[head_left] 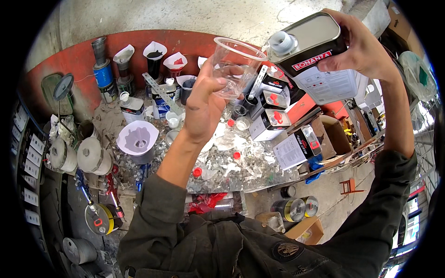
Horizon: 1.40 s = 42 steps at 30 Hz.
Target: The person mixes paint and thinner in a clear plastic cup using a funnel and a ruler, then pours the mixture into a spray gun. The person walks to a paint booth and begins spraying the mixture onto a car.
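Note:
My left hand (202,106) is closed around a clear plastic cup (242,58), held up above the bench and leaning slightly. Its wide mouth faces up, and I cannot make out any liquid inside. Gripped in my right hand (361,51) is a rectangular metal can (331,90) with a white and dark label. The can tilts toward the cup, and its pale plastic spout (282,43) is just right of the cup's rim, apparently uncapped. Whether the spout touches the rim is hard to tell. No stream of liquid is visible between them.
Below lies a paint-splattered workbench (250,178) with a red raised back edge (123,46). Several cans with red caps (271,125) stand on the right. On the left are a cup with a paper strainer (137,139), a perforated metal strip (162,92) and spray guns (85,190).

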Tool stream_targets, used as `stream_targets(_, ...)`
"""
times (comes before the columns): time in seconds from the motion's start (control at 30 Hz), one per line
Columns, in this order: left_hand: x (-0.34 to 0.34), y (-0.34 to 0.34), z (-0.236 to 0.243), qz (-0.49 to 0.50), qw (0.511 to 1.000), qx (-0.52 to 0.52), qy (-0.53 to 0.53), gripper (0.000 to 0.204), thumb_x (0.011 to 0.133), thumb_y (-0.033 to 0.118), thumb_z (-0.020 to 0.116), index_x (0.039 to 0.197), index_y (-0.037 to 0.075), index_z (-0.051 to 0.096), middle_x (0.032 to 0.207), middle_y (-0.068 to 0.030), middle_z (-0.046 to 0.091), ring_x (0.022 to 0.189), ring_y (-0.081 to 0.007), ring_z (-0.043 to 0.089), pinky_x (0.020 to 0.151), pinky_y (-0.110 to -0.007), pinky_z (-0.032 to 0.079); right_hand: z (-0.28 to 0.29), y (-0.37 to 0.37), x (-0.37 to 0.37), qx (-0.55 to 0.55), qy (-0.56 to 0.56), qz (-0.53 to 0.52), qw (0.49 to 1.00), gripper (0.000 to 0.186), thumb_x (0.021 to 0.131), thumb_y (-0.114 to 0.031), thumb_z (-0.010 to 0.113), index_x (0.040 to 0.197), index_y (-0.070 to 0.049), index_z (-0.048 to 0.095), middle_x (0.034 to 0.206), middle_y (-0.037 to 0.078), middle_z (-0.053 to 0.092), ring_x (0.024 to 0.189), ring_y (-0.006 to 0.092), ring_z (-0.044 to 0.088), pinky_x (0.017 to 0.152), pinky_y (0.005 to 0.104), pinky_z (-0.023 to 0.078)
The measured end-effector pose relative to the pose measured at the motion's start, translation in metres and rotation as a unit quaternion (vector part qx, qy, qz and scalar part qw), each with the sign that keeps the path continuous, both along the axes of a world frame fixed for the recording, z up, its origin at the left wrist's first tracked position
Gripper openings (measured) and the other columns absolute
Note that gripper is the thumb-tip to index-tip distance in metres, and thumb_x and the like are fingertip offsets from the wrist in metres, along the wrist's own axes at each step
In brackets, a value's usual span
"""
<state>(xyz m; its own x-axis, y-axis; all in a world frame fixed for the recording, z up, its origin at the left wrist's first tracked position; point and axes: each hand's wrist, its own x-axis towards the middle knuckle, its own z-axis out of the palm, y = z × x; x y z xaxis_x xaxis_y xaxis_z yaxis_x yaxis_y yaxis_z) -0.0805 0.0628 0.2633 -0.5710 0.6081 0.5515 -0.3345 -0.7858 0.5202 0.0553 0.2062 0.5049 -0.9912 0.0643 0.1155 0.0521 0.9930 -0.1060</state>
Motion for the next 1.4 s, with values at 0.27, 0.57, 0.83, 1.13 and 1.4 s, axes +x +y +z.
stream_targets(0.27, 0.001, 0.0, 0.0, 0.011, 1.0, -0.009, 0.0, 0.065, 0.081, 0.028, 0.048, 0.14, 0.006, 0.034, 0.117, -0.0132, 0.055, 0.098, -0.022, 0.057, 0.085, -0.035, 0.045, -0.002, -0.003, 0.001, 0.021, 0.03, 0.007, 0.999, 0.072, 0.059, -0.011, 0.084, 0.122, 0.003, 0.052, 0.103, 0.007, 0.064, 0.098, 0.0144, 0.058, 0.095, 0.0275, 0.043)
stream_targets(0.57, 0.002, -0.002, 0.002, 0.007, 1.0, -0.012, 0.001, 0.065, 0.081, 0.028, 0.049, 0.14, 0.005, 0.033, 0.119, -0.0133, 0.055, 0.1, -0.0227, 0.056, 0.085, -0.036, 0.044, 0.001, -0.007, -0.002, 0.021, 0.003, 0.006, 1.0, 0.065, 0.059, -0.011, 0.083, 0.116, 0.001, 0.055, 0.098, 0.005, 0.064, 0.093, 0.0117, 0.057, 0.091, 0.0263, 0.044)
stream_targets(0.83, 0.002, -0.001, 0.001, 0.014, 1.0, -0.009, 0.007, 0.065, 0.081, 0.028, 0.049, 0.139, 0.004, 0.033, 0.119, -0.0132, 0.055, 0.1, -0.022, 0.057, 0.085, -0.036, 0.044, 0.003, -0.007, -0.001, 0.034, 0.001, 0.012, 0.999, 0.067, 0.058, -0.01, 0.085, 0.117, 0.001, 0.055, 0.099, 0.005, 0.063, 0.094, 0.0117, 0.056, 0.091, 0.026, 0.043)
stream_targets(1.13, 0.004, -0.002, 0.005, 0.006, 1.0, -0.002, 0.003, 0.065, 0.08, 0.027, 0.049, 0.139, 0.004, 0.034, 0.118, -0.0134, 0.056, 0.099, -0.022, 0.058, 0.083, -0.036, 0.045, 0.007, -0.004, -0.001, 0.071, -0.01, 0.014, 0.997, 0.073, 0.057, -0.014, 0.087, 0.12, 0.002, 0.054, 0.102, 0.006, 0.062, 0.097, 0.0135, 0.056, 0.093, 0.0271, 0.042)
stream_targets(1.4, 0.005, -0.002, 0.005, 0.002, 1.0, -0.001, 0.002, 0.065, 0.081, 0.027, 0.048, 0.139, 0.004, 0.033, 0.12, -0.013, 0.055, 0.1, -0.0224, 0.057, 0.085, -0.036, 0.045, 0.005, -0.001, 0.001, 0.088, 0.023, 0.03, 0.995, 0.072, 0.057, -0.015, 0.087, 0.119, 0.001, 0.054, 0.103, 0.006, 0.062, 0.099, 0.0142, 0.056, 0.096, 0.0278, 0.041)
